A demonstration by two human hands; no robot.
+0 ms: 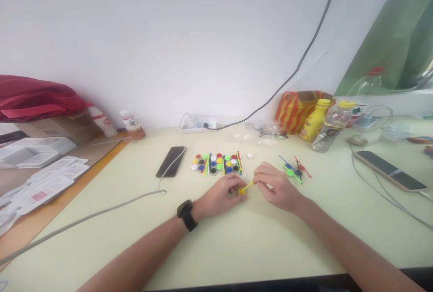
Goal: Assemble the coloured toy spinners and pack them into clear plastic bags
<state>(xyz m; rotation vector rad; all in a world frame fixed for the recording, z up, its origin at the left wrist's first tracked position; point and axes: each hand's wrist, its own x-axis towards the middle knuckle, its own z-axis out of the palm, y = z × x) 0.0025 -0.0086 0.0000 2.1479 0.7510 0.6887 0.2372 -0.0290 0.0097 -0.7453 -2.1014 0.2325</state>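
Note:
A small yellow round plastic piece (241,191) is pinched in the fingertips of my left hand (221,195), which wears a black watch. From it a thin yellow stick (248,185) slants up to my right hand (275,185), whose closed fingers grip its far end. Just beyond my hands lie rows of small coloured discs (219,166), with bundles of thin coloured sticks (240,162) between them. One white disc (250,155) sits apart. To the right of my right hand are several stick-and-disc pieces (293,169) in blue, green and red.
A black phone (171,161) with a cable across it lies left; another phone (390,170) lies right. Bottles (333,127) and a striped bag (294,111) stand at the back right. A power strip (199,124) is along the wall. White boxes (43,152) fill the far left.

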